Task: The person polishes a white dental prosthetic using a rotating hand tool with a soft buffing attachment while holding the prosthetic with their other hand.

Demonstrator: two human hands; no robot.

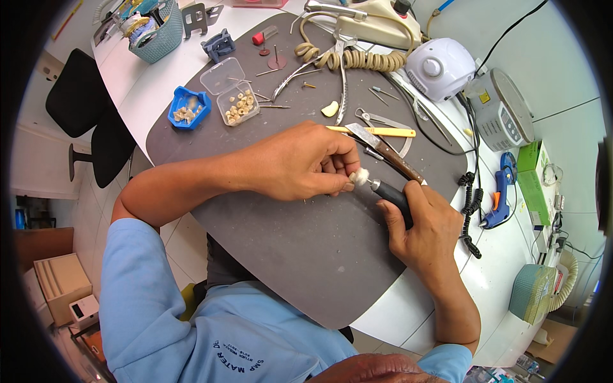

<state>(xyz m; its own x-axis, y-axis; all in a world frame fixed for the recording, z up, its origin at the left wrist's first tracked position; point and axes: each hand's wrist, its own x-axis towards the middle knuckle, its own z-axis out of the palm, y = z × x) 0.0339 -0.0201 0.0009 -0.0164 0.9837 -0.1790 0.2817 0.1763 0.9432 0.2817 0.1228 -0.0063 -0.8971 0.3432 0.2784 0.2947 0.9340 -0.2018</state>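
My right hand (pixel 424 223) is wrapped round the black grip of a rotary handpiece (pixel 394 199). A fluffy white polishing wheel (pixel 361 175) sits on the metal shank at its tip. My left hand (pixel 313 165) pinches a small cream-coloured piece between thumb and forefinger, right against the wheel. The fingers hide most of that piece, so its exact kind does not show. Just beyond the hands lie a brown-handled knife (pixel 399 161) and a yellow stick-like handle (pixel 383 131). All this is over a grey mat (pixel 287 255).
Several tooth-like pieces fill a clear box (pixel 231 121) and a blue tray (pixel 191 122). Pliers (pixel 343 89), burs and a coiled beige hose (pixel 348 60) lie farther back. At right are a white rounded device (pixel 440 69), black cables, a blue glue gun (pixel 500 198) and a green box (pixel 535 182).
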